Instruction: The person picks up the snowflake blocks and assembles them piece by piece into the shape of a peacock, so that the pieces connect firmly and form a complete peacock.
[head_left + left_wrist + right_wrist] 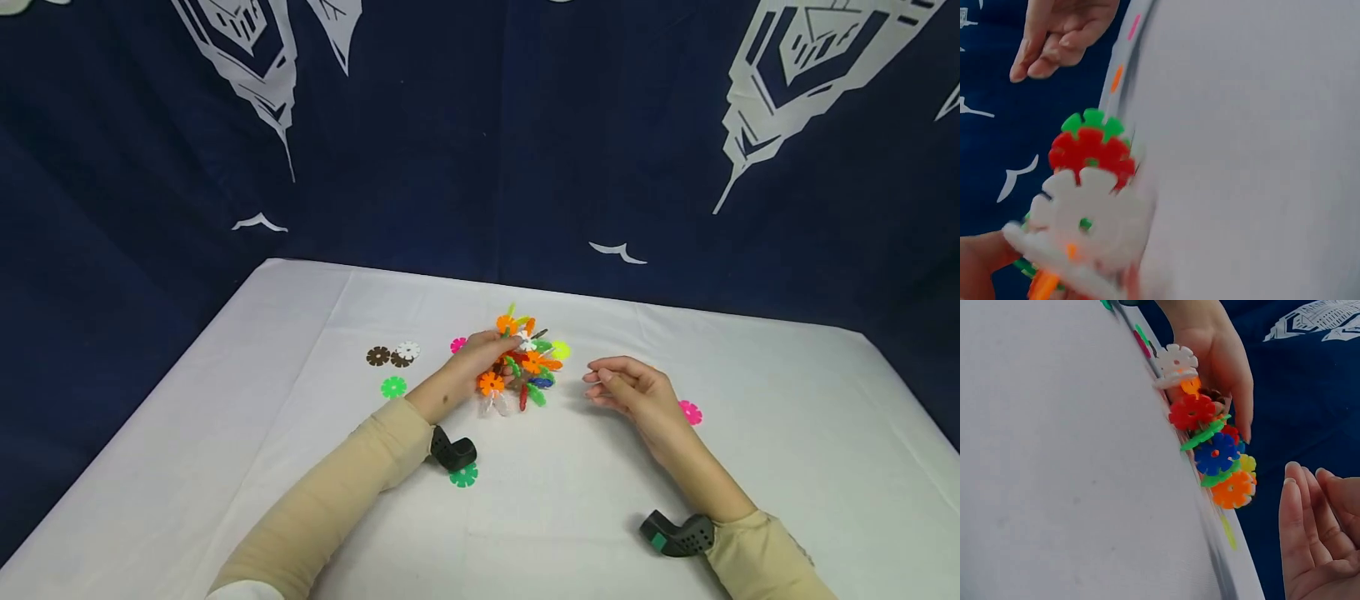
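Note:
A cluster of interlocking flower-shaped plastic discs (533,362) in orange, red, green, blue, white and brown stands over the far middle of the table. My left hand (480,354) grips it from the left side, with the thumb across its top in the head view. Some of those fingers are hidden behind the pieces. To the right of the cluster, and apart from it, my right hand (637,396) hovers with loosely bent fingers and nothing visible between them. In the right wrist view, red (1192,412) and blue discs (1215,453) face the camera.
Loose discs lie on the white-covered table (570,517): brown (378,356), white (408,352) and green (393,387) at left, a darker green one (463,477) near the left wrist camera (453,452), yellow (561,350) behind the cluster, pink (690,412) beyond the right hand.

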The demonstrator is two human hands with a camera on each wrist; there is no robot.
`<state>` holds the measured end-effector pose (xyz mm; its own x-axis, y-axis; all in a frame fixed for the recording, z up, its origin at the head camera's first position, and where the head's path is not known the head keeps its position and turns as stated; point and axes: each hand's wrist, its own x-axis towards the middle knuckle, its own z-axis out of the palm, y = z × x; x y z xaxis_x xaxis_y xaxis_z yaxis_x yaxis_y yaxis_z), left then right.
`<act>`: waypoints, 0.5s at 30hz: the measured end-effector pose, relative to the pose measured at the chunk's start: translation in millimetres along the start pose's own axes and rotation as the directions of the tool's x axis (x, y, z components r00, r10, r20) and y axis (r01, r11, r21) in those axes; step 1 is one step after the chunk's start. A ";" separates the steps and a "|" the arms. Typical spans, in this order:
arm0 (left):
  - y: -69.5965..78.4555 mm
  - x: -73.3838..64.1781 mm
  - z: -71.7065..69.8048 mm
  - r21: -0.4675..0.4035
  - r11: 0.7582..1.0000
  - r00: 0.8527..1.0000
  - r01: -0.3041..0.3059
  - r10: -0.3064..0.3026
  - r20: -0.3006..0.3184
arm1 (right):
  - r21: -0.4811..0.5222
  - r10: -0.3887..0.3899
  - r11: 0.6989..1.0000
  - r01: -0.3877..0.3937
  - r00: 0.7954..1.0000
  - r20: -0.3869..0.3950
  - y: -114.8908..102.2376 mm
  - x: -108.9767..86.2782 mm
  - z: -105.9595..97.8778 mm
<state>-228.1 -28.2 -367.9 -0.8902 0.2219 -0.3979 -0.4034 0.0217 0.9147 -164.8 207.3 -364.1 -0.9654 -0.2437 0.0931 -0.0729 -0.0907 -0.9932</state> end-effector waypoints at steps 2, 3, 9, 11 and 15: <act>3.1 -3.6 -5.1 0.150 0.989 1.000 0.014 -0.014 -0.002 | -0.015 -0.007 1.000 0.007 1.000 -0.008 -1.1 -2.0 -2.4; 4.9 -5.9 -7.8 0.200 0.980 1.000 0.020 -0.022 0.005 | -0.029 -0.012 1.000 0.011 1.000 -0.011 -1.8 -3.3 -4.2; 16.4 -21.0 -28.4 0.428 0.902 0.997 -0.052 0.022 0.075 | -0.223 -0.051 0.974 0.050 0.999 -0.003 -8.1 -18.9 -26.7; 20.0 -24.7 -39.0 0.514 0.850 0.993 -0.114 0.076 0.094 | -0.376 -0.070 0.925 0.053 0.997 -0.032 -12.2 -25.8 -39.4; 24.9 -27.3 -65.7 0.676 0.703 0.971 -0.220 0.221 0.087 | -0.702 -0.104 0.711 -0.028 0.984 -0.145 -18.8 -36.0 -71.3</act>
<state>-227.8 -97.8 -338.9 -0.9357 0.3046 -0.1780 0.0554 0.6252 0.7785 -146.6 286.6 -353.7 -0.9786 -0.0904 0.1846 -0.2004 0.6205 -0.7582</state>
